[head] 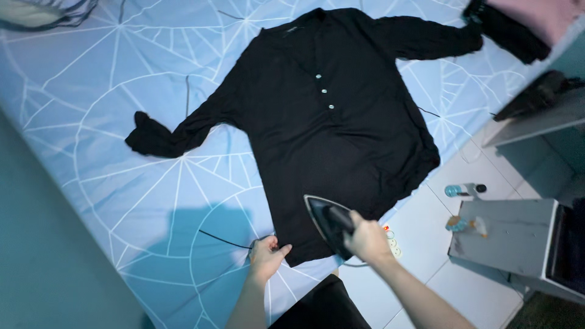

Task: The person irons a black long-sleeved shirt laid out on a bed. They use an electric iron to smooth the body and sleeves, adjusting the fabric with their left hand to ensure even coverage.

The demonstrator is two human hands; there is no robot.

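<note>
The black shirt (329, 122) lies flat on the blue sheet (91, 122). At its hem, the left hand (268, 254) pinches fabric while the right hand (367, 239) grips the iron (326, 222) — fingers this close risk a burn, or the hem scorches if the iron lingers.

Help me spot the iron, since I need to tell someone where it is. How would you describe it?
Start from the pale blue sheet with white web lines, where a black long-sleeved shirt lies spread flat. At the shirt's near hem, the right hand grips the iron, while the left hand pinches the hem beside it. It is the only pointed, dark wedge with a pale rim there.
</note>
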